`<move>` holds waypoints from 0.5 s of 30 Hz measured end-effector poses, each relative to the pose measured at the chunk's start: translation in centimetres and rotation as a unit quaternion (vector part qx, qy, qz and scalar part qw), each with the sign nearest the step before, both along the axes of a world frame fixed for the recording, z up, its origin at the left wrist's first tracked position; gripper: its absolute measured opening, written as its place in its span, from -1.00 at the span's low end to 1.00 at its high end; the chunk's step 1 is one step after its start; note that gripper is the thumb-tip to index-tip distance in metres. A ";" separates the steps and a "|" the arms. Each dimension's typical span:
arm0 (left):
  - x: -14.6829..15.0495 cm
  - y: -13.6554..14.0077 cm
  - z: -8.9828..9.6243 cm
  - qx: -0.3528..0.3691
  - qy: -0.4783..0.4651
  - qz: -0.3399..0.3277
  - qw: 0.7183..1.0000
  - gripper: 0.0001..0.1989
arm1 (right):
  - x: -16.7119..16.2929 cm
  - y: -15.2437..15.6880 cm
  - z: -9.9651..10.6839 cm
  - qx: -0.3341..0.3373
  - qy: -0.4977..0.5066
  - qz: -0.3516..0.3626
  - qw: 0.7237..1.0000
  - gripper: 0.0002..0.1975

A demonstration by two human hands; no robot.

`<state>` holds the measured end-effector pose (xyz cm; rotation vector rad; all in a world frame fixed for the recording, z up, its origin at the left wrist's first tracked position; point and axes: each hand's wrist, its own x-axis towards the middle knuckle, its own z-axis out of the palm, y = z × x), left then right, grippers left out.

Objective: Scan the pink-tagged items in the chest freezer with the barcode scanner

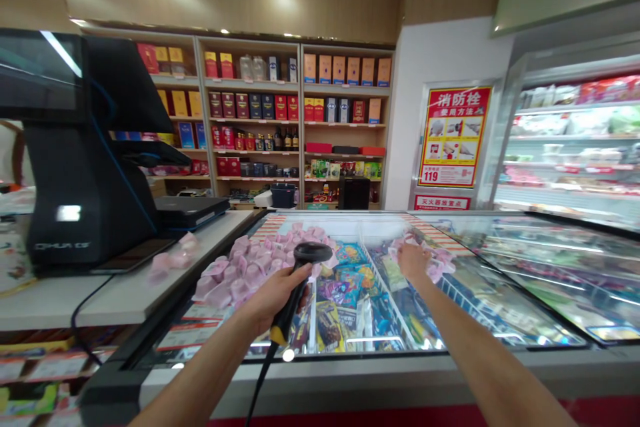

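Note:
My left hand (280,293) is closed around the handle of a black-and-yellow barcode scanner (313,253), its head facing away from me and its cable hanging down. A large heap of small pale pink cup-like pieces (255,263) lies beyond and left of it on the freezer's glass top (360,220). Farther right, my right hand (414,260) reaches down with curled fingers into a smaller cluster of the same pink pieces (440,261). The fingertips are partly hidden, and how many pieces they grip is unclear. Colourful ice-cream packets (345,287) show through the glass under both hands.
At left, a black checkout terminal (90,167) stands on a white counter (125,293), with a few blurred pink pieces (173,259) by the edge. Shelves of boxed goods (253,107) line the back wall. A refrigerated display (575,140) is at right, near a red poster (453,137).

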<state>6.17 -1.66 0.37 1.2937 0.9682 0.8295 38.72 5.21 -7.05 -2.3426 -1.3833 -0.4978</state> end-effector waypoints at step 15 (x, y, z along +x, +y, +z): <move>-1.7 -1.3 0.2 -0.009 -0.013 0.006 1.000 -0.69 | -0.4 2.6 -2.5 -0.004 0.047 0.115 0.992 -0.71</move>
